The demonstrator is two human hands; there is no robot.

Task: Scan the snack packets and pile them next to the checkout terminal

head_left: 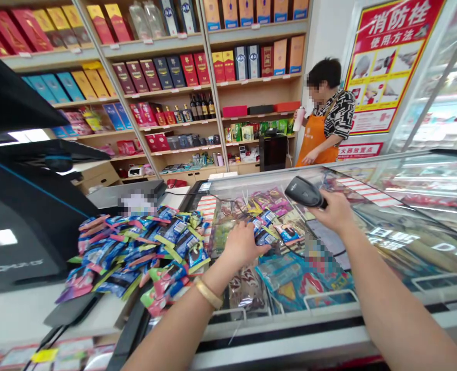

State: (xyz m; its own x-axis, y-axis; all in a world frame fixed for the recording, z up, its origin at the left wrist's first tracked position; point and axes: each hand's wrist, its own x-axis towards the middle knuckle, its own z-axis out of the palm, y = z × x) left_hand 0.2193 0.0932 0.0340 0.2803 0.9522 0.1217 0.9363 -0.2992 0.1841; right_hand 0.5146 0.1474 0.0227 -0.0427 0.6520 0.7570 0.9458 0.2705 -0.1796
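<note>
My right hand (334, 210) is closed around a black barcode scanner (304, 192), its head aimed left and down at small packets on the glass freezer lid (386, 226). My left hand (243, 245), a gold bangle on its wrist, pinches a small blue snack packet (266, 238) lying on the glass. To the left a big pile of blue, green and pink snack packets (143, 252) spreads over the counter. A few more packets (286, 229) lie under the scanner.
A black checkout terminal (23, 206) stands at the left. Behind the counter, shelves (166, 87) hold boxed bottles. A person in an orange apron (323, 131) stands at the back right holding a bottle. The freezer's metal front rim (290, 330) runs below my arms.
</note>
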